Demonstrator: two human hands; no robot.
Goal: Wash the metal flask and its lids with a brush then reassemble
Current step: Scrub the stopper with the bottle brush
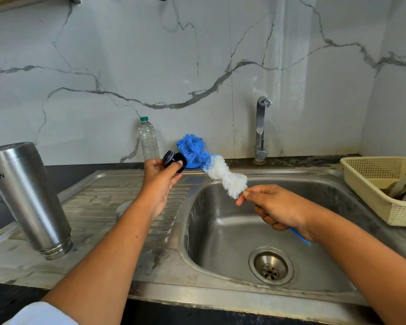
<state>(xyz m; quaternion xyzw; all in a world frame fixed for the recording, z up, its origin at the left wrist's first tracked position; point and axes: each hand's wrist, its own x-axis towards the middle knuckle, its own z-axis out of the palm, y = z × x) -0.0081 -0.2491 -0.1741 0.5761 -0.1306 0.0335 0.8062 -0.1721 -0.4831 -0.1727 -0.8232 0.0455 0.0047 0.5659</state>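
Sink (220,231) basin open below hands, ample room; flask (26,195) stands mouth-down on drainboard at left, well apart; basket (403,214) near right rim, I'd keep elbow off it; brush (217,168) gripped by handle in right hand (281,208); bristles just beside black lid (175,159), pinched in left hand (161,181); I'd turn lid's threads toward bristles, scrub over basin.

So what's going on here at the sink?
A person is cleaning a flask's parts over a steel sink. The left hand holds a small black lid. The right hand grips a blue-and-white bottle brush by its handle, with the bristles up close beside the lid. The metal flask stands mouth down on the drainboard, uncapped. No water shows at the tap.
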